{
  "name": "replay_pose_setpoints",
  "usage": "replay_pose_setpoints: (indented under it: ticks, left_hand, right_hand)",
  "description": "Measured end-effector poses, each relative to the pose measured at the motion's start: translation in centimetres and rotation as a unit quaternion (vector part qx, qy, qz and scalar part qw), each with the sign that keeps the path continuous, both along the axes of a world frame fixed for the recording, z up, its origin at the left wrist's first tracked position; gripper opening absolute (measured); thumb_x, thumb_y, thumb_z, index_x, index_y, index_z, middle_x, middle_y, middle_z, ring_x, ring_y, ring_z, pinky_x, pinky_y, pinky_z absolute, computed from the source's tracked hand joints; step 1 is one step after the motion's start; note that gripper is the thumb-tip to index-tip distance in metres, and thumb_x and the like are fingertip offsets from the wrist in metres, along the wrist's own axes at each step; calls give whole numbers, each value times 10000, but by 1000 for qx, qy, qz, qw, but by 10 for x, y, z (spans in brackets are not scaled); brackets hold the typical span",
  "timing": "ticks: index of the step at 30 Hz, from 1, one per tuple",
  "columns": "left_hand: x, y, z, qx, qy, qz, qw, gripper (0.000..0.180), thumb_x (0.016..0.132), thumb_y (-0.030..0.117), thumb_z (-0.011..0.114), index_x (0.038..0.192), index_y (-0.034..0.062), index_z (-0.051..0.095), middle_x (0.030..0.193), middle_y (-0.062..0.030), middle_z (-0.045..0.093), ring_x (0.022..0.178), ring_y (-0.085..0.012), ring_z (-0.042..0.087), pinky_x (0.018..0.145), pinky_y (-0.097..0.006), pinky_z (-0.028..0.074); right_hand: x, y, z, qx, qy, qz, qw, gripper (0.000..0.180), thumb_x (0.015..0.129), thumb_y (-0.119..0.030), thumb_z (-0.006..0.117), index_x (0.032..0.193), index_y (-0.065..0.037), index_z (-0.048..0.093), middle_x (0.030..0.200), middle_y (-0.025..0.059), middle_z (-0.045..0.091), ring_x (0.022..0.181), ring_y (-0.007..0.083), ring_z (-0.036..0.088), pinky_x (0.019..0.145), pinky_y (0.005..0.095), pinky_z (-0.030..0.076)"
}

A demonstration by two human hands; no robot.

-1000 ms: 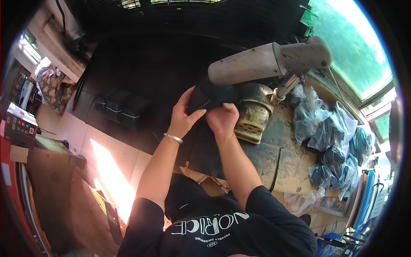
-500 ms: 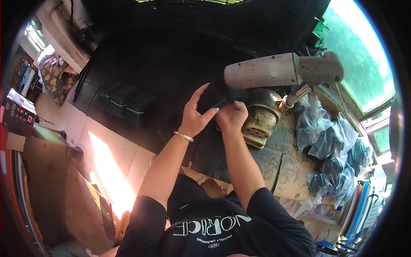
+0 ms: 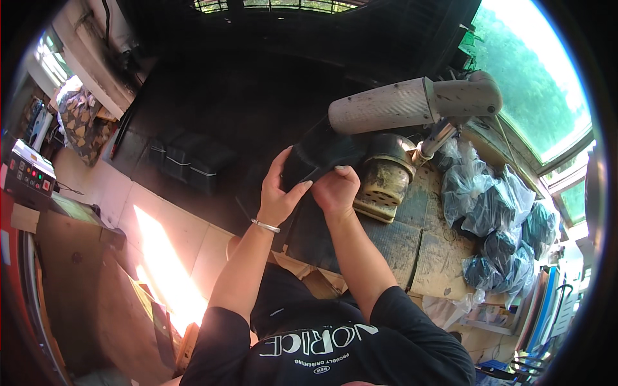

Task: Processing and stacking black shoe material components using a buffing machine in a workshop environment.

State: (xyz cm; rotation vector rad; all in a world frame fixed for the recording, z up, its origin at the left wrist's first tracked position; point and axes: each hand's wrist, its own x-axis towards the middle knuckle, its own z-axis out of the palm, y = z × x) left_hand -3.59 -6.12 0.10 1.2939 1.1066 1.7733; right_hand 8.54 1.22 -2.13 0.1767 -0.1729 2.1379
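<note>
Both hands hold a thin black piece (image 3: 325,156) in front of me; its exact kind is hard to make out against the dark surface behind it. My left hand (image 3: 279,188) grips its left side, thumb on the near edge and fingers along the outer edge. At the near right side my right hand (image 3: 336,190) has its fingers curled on the piece, thumb up. A grey ribbed lamp head (image 3: 380,106) hangs just beyond and above it. Right beside my right hand stands a stained, yellowish rounded housing (image 3: 387,177) with holes in its front.
Black bundles (image 3: 183,164) tied with white string lie on the left of the dark work surface. Clear plastic bags (image 3: 486,202) with dark contents sit at the right by the window. Stained cardboard (image 3: 444,257) covers the near right. A control box (image 3: 31,168) stands far left.
Both hands and the black piece have moved slightly left and nearer in view. The piece now shows more of its face. The whole scene has shifted a little as well.
</note>
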Motion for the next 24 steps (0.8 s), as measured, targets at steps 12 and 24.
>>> replay_pose_setpoints:
  ticks: [12, 24]
  left_hand:
    - [5, 19, 9, 8, 5, 3, 1000, 689, 781, -18, 721, 1405, -35, 430, 1306, -130, 571, 1193, -176, 553, 1021, -306, 440]
    - [-4, 76, 14, 24, 106, -2, 994, 711, 757, -49, 738, 1408, 24, 461, 1301, -91, 587, 1184, -161, 565, 1036, -295, 425]
  right_hand:
    - [15, 32, -44, 90, 9, 2, 996, 533, 759, -190, 512, 1257, -2, 557, 1334, 137, 584, 1279, 310, 491, 1146, 429, 285]
    - [110, -76, -102, 238, -572, -59, 783, 522, 916, -128, 513, 1412, 16, 443, 1325, 148, 582, 1202, 231, 559, 1070, 359, 385]
